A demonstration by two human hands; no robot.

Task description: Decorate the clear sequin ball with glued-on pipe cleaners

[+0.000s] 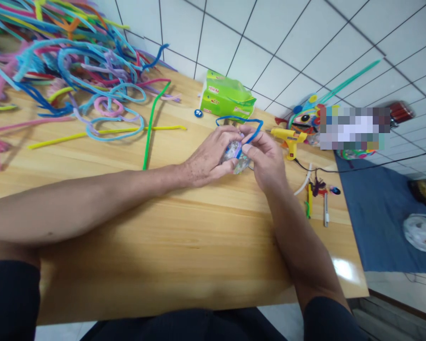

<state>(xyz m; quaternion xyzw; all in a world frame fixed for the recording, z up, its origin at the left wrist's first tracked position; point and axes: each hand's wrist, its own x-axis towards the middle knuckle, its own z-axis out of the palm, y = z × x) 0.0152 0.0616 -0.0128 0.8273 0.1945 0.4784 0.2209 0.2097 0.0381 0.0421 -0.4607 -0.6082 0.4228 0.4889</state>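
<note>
Over the middle of the table my left hand (211,157) is closed around a small, shiny, see-through object (242,166) with purple and blue trim; its exact kind is unclear. A blue pipe cleaner (238,118) rises from this object in a bent loop. My right hand (270,158) pinches the pipe cleaner between thumb and fingers, close against the object's right side. Fingers of both hands hide much of the object. Just behind the hands stands a green tissue pack (227,97), with a blue button (198,113) by its left end.
A heap of coloured pipe cleaners (81,61) covers the back left. Nearer lie a green pipe cleaner (152,121) and a yellow one (67,140). At right are a yellow glue gun (289,139) with a trailing cord, a glue stick (304,180) and a cutter knife (326,210). White tiled wall (270,42) bounds the back.
</note>
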